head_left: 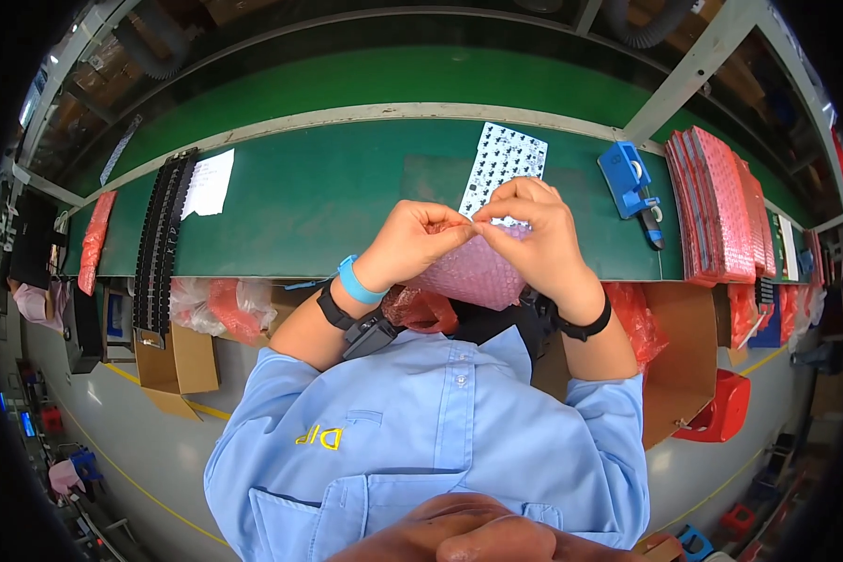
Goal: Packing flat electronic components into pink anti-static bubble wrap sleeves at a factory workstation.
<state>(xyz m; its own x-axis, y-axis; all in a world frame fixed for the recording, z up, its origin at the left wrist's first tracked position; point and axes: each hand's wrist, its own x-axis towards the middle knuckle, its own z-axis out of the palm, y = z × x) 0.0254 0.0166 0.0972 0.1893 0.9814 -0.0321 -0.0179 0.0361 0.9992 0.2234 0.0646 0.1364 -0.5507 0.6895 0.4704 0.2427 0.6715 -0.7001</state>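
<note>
A pink bubble-wrap bag (478, 273) hangs over the table's near edge, below my two hands. My left hand (412, 242) and my right hand (539, 234) pinch at its upper edge, their fingertips almost touching. Exactly which fold or strip lies between the fingers is too small to make out. Just beyond the hands lies a white circuit board (503, 155) dotted with black marks, flat on the green table. Its near end is partly hidden behind my right hand and the bag.
The green table (300, 211) carries a blue tape dispenser (625, 178) and a stack of pink bubble bags (721, 206) at right. Black slotted racks (164, 234), a white paper (209, 183) and a red bubble-wrap piece (96, 242) lie left. Cardboard boxes (679, 351) stand below.
</note>
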